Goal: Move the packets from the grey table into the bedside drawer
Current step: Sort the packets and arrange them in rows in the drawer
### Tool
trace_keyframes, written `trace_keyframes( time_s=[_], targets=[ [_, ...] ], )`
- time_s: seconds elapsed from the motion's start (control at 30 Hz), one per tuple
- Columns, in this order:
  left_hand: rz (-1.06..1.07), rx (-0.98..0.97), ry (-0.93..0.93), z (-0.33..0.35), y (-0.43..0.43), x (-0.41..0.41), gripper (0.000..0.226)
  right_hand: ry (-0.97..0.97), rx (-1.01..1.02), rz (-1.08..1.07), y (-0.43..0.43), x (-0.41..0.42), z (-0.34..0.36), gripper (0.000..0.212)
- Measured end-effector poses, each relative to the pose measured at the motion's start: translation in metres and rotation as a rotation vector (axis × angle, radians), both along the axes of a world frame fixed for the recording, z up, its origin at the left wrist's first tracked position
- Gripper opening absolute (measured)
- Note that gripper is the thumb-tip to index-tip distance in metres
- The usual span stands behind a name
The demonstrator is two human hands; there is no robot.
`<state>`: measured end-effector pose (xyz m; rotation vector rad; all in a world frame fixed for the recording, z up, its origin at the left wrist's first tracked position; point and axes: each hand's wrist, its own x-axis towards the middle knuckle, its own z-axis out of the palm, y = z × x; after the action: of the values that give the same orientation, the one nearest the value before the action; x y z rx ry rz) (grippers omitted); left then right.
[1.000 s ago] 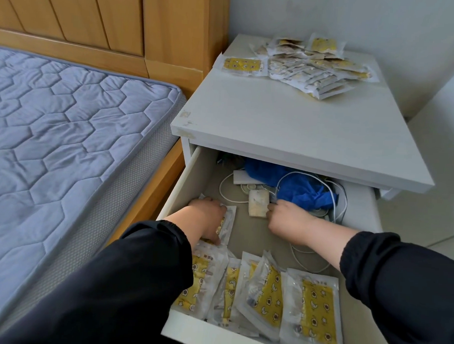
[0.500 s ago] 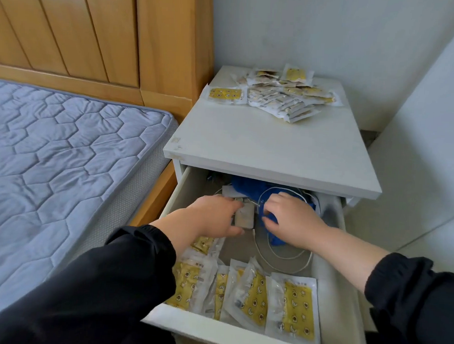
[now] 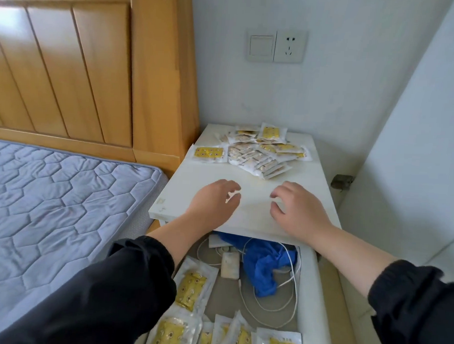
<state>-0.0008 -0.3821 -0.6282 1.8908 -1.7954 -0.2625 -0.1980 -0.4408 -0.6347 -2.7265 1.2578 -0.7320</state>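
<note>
A heap of clear packets with yellow prints (image 3: 260,153) lies at the back of the grey table top (image 3: 305,196), with one single packet (image 3: 208,153) lying apart at its left. Both hands hover over the table's front half, short of the heap. My left hand (image 3: 214,203) and my right hand (image 3: 295,211) have loosely curled fingers and hold nothing. Below the table top the bedside drawer (image 3: 319,293) stands pulled out. Several yellow packets (image 3: 192,288) lie along its left and front.
The drawer also holds a blue cloth (image 3: 266,264), white cables (image 3: 274,308) and a small white block (image 3: 230,265). A bed with a grey quilted mattress (image 3: 57,216) and wooden headboard (image 3: 95,70) stands to the left. The wall behind carries a switch and socket (image 3: 277,46).
Both hands have come up out of the drawer and now hover over the table top. The view has tilted upward, showing the wall.
</note>
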Motion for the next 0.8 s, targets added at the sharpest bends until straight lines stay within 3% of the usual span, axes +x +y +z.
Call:
trace_keyframes(
  time_s=[0.1,0.3,0.5,0.8],
  targets=[
    [0.125,0.068,0.178,-0.019,-0.026,0.004,0.045,-0.051,0.022,-0.079,-0.024,0.011,-0.01,0.037],
    [0.202,0.062,0.052,-0.034,-0.063,0.017,0.059,-0.039,0.061,-0.226,-0.059,0.032,-0.033,0.06],
    [0.326,0.135,-0.098,-0.039,-0.1,0.044,0.065,-0.166,-0.015,-0.324,-0.104,0.045,-0.036,0.058],
    [0.304,0.134,-0.178,-0.037,-0.125,0.053,0.058,-0.315,0.115,-0.424,-0.153,0.048,-0.035,0.058]
  ],
)
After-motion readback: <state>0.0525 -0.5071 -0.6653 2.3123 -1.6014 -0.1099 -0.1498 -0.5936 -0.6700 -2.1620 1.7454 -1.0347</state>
